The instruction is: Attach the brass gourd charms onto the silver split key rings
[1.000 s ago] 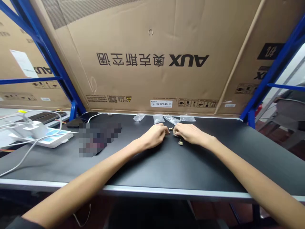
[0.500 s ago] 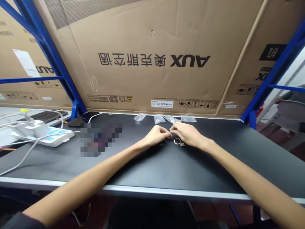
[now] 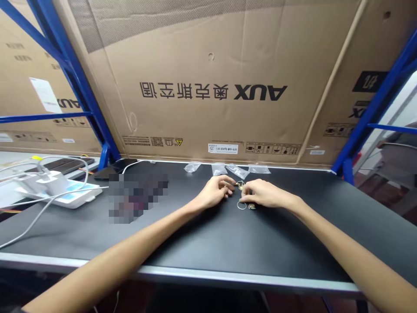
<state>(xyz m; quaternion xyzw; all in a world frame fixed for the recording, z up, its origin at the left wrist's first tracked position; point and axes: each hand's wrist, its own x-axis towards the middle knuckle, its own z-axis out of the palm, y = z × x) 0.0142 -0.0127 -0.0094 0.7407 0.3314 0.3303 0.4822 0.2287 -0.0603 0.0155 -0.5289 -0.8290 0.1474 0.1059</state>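
My left hand point(image 3: 215, 191) and my right hand point(image 3: 260, 194) meet at the middle of the black table point(image 3: 208, 234), fingertips pinched close together. Between them sits a small brass-coloured metal piece point(image 3: 240, 185), which both pinches appear to grip. A metal key ring point(image 3: 241, 205) lies flat on the table just under my right hand, with another small brass piece point(image 3: 251, 207) beside it. Both hands rest low on the tabletop.
Several small clear plastic bags point(image 3: 228, 168) lie along the table's back edge. A big cardboard box point(image 3: 208, 78) stands behind, framed by blue shelf posts point(image 3: 371, 108). At the left are a white charger with cables point(image 3: 52, 182), a dark phone point(image 3: 114, 167) and a blurred patch point(image 3: 137, 195).
The key ring, hidden under my right hand a second ago, now lies exposed on the table. My hands stayed together around the small brass piece while the view tilted down slightly.
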